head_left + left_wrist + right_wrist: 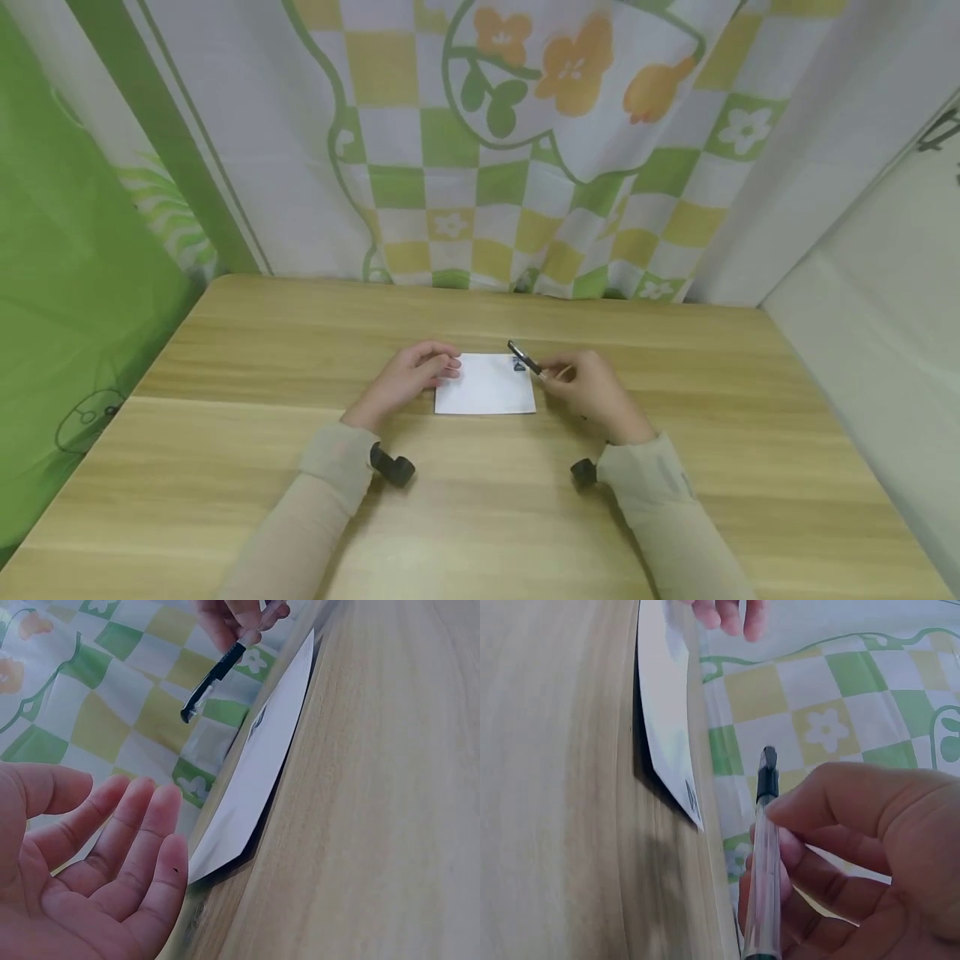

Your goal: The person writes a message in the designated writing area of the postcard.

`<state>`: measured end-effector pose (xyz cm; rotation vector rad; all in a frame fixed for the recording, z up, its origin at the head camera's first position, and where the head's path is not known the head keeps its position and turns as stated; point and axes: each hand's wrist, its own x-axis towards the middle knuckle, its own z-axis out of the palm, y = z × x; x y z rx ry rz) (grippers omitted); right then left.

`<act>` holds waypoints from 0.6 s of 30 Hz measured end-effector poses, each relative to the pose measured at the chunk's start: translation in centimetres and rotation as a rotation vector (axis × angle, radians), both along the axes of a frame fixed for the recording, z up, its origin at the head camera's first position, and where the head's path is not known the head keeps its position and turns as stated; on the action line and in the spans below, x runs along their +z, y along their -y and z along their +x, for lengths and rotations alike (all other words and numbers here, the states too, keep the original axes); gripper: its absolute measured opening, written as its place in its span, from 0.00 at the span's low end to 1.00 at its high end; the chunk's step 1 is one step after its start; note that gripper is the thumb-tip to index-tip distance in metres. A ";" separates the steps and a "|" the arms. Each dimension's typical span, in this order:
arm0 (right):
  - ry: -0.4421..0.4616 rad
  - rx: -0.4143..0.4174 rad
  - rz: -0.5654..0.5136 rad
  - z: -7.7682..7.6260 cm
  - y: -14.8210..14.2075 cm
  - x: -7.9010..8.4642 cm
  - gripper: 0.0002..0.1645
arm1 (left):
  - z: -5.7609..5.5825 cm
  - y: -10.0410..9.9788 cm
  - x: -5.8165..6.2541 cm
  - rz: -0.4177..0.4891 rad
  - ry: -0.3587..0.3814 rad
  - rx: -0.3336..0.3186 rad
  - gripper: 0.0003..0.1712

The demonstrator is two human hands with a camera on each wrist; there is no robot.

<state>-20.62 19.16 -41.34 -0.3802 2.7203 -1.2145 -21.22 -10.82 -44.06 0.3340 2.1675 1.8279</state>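
A white card (483, 390) lies on the wooden table, a small dark printed mark near its far right corner. Its edges curl a little off the wood in the wrist views. At the card's left edge is my left hand (408, 379), fingers loosely bent and holding nothing; its palm (82, 900) shows bare in the left wrist view. My right hand (592, 387) pinches a pen (525, 358) between thumb and fingers over the card's right corner. That pen (765, 862) has a clear barrel and a black clip end, which points away from the hand.
The wooden table (480, 517) reaches back to a checkered, flowered curtain (450, 183). Green cloth (75, 250) hangs at the left and a pale wall or sheet (885, 317) stands at the right. Black wrist cameras sit on both cuffs.
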 end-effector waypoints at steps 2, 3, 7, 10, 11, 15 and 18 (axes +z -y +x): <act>0.029 0.016 -0.033 0.3 0.2 0.0 0.13 | 0.2 -0.1 0.0 0.019 0.028 0.007 0.19; 0.034 0.028 -0.047 0.4 0.2 0.0 0.13 | 0.2 -0.2 0.0 0.031 0.038 0.012 0.19; 0.044 0.059 -0.082 0.6 0.5 0.2 0.13 | 0.3 -0.3 0.1 0.065 0.040 0.018 0.19; 0.034 0.090 -0.100 0.7 0.8 0.4 0.13 | 0.4 -0.4 0.2 0.072 0.027 0.015 0.20; 0.029 0.104 -0.110 0.7 0.9 0.4 0.14 | 0.5 -0.4 0.2 0.073 0.025 0.015 0.20; 0.010 0.153 -0.137 0.8 1.4 0.3 0.14 | 0.5 -0.6 0.3 0.068 -0.005 0.001 0.21; 0.054 0.155 -0.169 1.0 1.7 0.1 0.13 | 0.5 -0.7 0.3 0.063 -0.037 -0.017 0.20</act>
